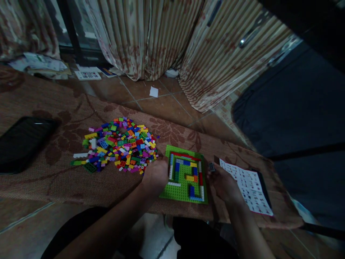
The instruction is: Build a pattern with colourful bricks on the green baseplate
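Grip of the left hand (156,176) is curled with its fingertips out of sight, so I cannot tell whether it holds anything; the right hand (225,185) has a narrow grip, pinching a small dark grey brick (211,166) between thumb and fingers. At the left of the cloth-covered surface (67,180) lies a glossy black slab (25,142), perhaps a phone, well apart from both hands. Right of it spreads a loose brick pile (129,144), reaching near the far edge; a careless sweep could send pieces over onto the tiles. The left hand is at the pile's near-right side and overlaps the left edge of the green baseplate (183,192), where a dragging wrist could scatter pieces or knock the white bricks (174,184) loose. The baseplate sits near the surface's near edge, so a hard push towards the lap might tip it off, and soft cloth beneath could let it slide or rock under uneven pressing. Just beyond its right edge, the pinched brick could slip from so small a hold, or go down a stud out of line. Farther right, the printed sheet (250,183) lies partly over a dark flat object (265,189); the right forearm, close by, could shift it.
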A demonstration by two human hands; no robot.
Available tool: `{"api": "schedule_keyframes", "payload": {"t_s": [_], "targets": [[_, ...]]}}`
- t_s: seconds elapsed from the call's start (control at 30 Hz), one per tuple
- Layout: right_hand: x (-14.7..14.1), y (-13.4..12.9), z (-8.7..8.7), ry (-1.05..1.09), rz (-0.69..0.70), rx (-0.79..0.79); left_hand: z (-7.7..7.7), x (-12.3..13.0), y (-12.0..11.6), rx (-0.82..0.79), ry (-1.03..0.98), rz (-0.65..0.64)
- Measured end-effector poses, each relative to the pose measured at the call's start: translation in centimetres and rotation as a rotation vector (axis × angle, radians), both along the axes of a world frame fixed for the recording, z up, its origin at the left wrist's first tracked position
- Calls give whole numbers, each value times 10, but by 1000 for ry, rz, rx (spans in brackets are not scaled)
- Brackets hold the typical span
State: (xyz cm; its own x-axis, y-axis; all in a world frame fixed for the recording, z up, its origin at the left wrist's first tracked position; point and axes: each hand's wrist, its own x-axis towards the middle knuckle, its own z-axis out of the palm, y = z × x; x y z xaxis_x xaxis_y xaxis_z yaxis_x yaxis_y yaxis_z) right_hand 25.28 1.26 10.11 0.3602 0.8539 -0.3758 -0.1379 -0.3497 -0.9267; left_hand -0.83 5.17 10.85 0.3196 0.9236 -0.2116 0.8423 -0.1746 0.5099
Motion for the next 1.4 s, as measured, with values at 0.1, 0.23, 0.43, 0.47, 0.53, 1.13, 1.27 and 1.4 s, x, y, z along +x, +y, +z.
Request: {"api": "schedule_keyframes", "payload": {"t_s": [0.1, 0.23, 0.43, 0.47, 0.53, 1.13, 1.27, 1.4], "targets": [[-10, -1, 10, 158, 95, 23, -1, -1, 1, -8, 11, -16], [-31, -3, 17, 211, 94, 60, -2, -1, 3, -18, 4, -17], [-75, -1, 23, 196, 109, 60, 7, 0, -3, 87, -115, 25], [-81, 3, 25, 144, 136, 59, 10, 1, -7, 122, -168, 30], [-93, 18, 30, -13, 211, 79, 17, 2, -17, 248, -328, 43], [-208, 93, 1, -1022, 737, 355, 23, 5, -59, 689, -679, -251], [-236, 97, 3, -1044, 852, 432, 21, 2, -57, 688, -689, -241], [-256, 100, -3, -1084, 943, 488, 19, 1, -51, 696, -728, -239]]}}
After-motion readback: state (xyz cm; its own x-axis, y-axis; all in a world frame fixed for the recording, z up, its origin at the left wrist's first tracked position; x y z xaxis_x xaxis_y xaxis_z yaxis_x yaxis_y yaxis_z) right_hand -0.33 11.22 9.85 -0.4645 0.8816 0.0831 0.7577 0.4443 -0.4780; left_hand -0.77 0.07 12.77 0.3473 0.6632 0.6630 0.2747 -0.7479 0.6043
